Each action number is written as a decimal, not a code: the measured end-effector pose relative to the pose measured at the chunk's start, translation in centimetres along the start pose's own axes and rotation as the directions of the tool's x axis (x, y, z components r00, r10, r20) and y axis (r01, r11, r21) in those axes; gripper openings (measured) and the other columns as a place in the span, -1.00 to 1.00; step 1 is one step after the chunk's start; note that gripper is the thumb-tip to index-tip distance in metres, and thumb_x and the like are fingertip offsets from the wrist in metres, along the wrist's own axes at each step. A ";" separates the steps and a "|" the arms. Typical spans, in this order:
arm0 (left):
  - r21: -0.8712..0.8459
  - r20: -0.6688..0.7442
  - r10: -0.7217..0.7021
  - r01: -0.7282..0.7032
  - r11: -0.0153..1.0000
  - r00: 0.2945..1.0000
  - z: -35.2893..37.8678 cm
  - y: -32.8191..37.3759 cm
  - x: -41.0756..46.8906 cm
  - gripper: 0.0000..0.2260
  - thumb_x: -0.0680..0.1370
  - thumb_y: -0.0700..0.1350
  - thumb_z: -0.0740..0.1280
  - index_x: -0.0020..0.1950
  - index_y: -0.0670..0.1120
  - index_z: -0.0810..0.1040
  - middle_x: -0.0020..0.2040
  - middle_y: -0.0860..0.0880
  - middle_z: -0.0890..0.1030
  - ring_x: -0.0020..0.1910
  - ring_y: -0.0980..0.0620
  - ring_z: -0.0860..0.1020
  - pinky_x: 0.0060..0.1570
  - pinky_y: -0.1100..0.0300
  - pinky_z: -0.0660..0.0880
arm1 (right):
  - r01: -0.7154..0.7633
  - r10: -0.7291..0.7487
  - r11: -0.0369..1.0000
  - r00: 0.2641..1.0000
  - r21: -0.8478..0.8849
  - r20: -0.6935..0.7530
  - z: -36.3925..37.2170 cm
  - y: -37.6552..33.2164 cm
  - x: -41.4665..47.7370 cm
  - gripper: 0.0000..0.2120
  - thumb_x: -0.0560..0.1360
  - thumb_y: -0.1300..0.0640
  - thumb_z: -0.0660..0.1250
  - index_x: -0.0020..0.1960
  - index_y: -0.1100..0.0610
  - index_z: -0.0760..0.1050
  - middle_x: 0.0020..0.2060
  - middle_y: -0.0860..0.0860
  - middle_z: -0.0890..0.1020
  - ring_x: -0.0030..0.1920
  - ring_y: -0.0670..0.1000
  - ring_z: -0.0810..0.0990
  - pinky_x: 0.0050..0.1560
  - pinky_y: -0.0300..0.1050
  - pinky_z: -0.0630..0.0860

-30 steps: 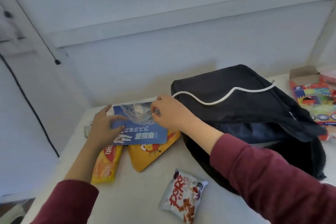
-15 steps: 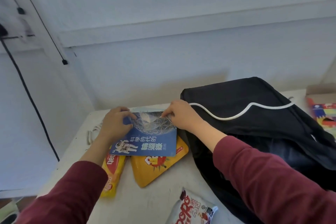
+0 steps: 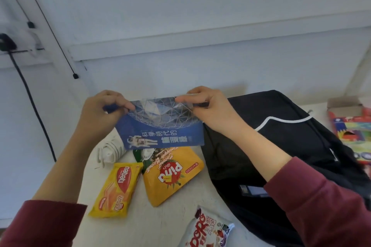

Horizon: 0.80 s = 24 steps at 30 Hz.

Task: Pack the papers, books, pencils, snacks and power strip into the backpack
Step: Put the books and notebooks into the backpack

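A blue book (image 3: pixel 160 128) with an astronaut on its cover hangs tilted above the table, lifted by its far edge. My left hand (image 3: pixel 100 112) pinches its left corner and my right hand (image 3: pixel 208 108) pinches its right corner. The black backpack (image 3: pixel 281 146) lies to the right of the book. Under the book lie a white coiled power strip cord (image 3: pixel 111 150), a yellow Nabati wafer pack (image 3: pixel 115 188) and a yellow Pina biscuit bag (image 3: pixel 172 174). A white Popo snack bag (image 3: pixel 208 230) sits at the near edge.
A colourful pencil box (image 3: pixel 355 130) with an open cardboard flap lies at the far right, beyond the backpack. A white wall stands close behind the table (image 3: pixel 144 224). A black cable (image 3: pixel 30 96) hangs down the wall at the left.
Both hands have raised the blue book off the snacks by its far edge. The power strip cord and the top of the Pina bag have come into sight beneath it.
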<state>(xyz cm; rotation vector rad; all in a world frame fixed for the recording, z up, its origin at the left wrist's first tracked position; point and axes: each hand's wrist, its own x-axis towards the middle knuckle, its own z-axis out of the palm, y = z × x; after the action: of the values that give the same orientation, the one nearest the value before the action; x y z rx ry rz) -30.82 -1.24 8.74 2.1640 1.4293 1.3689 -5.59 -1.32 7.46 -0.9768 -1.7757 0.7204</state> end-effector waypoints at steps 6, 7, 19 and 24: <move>-0.590 0.025 -0.131 0.120 0.799 0.991 -0.1 5.9 -1.8 -0.95 0.25 -0.03 0.41 -0.36 0.12 0.66 -0.27 0.18 0.64 -0.21 0.20 0.60 -0.38 0.35 0.53 | 0.044 -0.001 0.934 0.993 0.355 -0.122 -4.1 -2.4 -4.0 -0.44 0.39 0.58 0.12 -0.01 0.03 0.65 -0.06 0.10 0.61 -0.06 0.06 0.57 -0.08 -0.18 0.52; -0.626 0.058 -0.150 0.153 0.765 0.987 0.4 6.3 -2.2 -0.95 0.19 -0.02 0.44 -0.37 0.09 0.66 -0.32 0.15 0.64 -0.28 0.16 0.62 -0.41 0.34 0.53 | 0.033 0.036 0.908 0.987 0.419 -0.155 -4.7 -2.4 -4.8 -0.46 0.40 0.60 0.12 -0.03 0.07 0.65 -0.07 0.05 0.63 -0.04 0.03 0.59 -0.10 -0.21 0.55; -0.647 0.432 -0.248 0.489 0.585 0.867 9.4 10.0 -5.8 -0.68 0.51 -0.40 0.20 -0.02 -0.04 0.64 -0.11 -0.02 0.70 -0.22 -0.02 0.67 -0.38 0.18 0.60 | -0.203 0.372 0.800 0.906 0.564 -0.203 -8.7 1.2 -17.2 -0.54 0.47 0.47 0.20 0.07 -0.01 0.65 0.12 0.01 0.64 0.07 0.09 0.62 -0.04 -0.04 0.60; -0.610 0.509 -0.245 0.546 0.574 0.825 13.2 11.0 -6.9 -0.69 0.52 -0.37 0.23 0.01 -0.01 0.64 -0.06 -0.01 0.69 -0.19 -0.03 0.67 -0.38 0.17 0.60 | -0.295 0.471 0.726 0.871 0.621 -0.137 -9.3 1.9 -20.2 -0.49 0.47 0.52 0.15 0.13 0.02 0.62 0.21 -0.01 0.58 0.19 0.05 0.57 0.11 -0.09 0.56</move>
<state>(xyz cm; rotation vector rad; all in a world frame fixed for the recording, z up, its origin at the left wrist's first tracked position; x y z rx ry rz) -14.43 -8.53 4.13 1.3343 0.8922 1.0165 8.23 -17.33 0.23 -0.9632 -0.9842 1.2371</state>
